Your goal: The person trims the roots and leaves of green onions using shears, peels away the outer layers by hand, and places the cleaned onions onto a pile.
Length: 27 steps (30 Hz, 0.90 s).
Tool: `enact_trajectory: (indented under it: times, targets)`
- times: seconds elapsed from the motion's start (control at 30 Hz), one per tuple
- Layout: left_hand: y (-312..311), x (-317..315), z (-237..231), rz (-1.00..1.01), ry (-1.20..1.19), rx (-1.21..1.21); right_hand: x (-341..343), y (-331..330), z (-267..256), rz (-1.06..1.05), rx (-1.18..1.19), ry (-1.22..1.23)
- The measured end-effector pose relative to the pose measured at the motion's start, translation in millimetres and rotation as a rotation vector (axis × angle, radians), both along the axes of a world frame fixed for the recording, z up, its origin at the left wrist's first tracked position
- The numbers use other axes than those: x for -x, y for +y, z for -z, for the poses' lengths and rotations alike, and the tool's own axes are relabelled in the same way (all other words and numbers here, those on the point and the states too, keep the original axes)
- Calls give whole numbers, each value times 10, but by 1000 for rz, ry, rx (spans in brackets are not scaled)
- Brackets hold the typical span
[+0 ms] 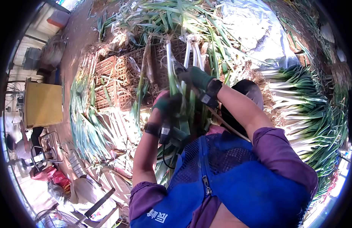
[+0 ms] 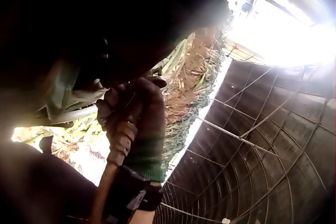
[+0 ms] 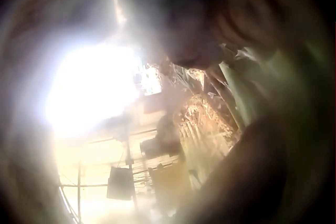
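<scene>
In the head view, the left hand (image 1: pixel 169 104), in a dark green glove, grips a leek (image 1: pixel 170 64) by its green part, with the white root end pointing away from the body. The gloved right hand (image 1: pixel 200 78) is just beside the stalk, with a dark tool (image 1: pixel 179 68) extending from it. Seen from the left wrist, the right hand (image 2: pixel 147 108) is curled round this tool, whose hose fitting (image 2: pixel 122 141) joins a tan hose (image 2: pixel 105 195). Blur and shadow hide most fingers; the right wrist view shows blurred green stalks (image 3: pixel 241 92).
Brown plastic crates (image 1: pixel 106 81) stand ahead, with loose leeks (image 1: pixel 86 125) on their left. Several leeks lie in a neat pile (image 1: pixel 297 110) at the right, near a silvery plastic sheet (image 1: pixel 255 30). A yellow board (image 1: pixel 43 104) and a fan (image 1: pixel 56 219) are at the left.
</scene>
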<state>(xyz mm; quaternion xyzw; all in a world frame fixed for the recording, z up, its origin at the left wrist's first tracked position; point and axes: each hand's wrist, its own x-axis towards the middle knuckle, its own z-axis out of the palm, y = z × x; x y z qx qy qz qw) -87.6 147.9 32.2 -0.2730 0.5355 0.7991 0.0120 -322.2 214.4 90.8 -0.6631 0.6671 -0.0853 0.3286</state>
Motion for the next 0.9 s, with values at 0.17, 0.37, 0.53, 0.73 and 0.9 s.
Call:
enact_trajectory:
  times: [0.17,0.37,0.53,0.73,0.9]
  targets:
    - [-45,-160,-98,-37,68,564,-351,887,-299,413,-167,-658]
    - [162,134,-511,-349,-54,-16,-365,1343,-444,529,-268,-736]
    - [149,282,-747,-298,-323,-62,-348,1205,-485,442,-77,-621]
    - [135,133,-92,-68,-157,362,-7,325,137,201,88,-263]
    - [256,150,-53,-69,-346,206,192,-253,327,160,-21,-150]
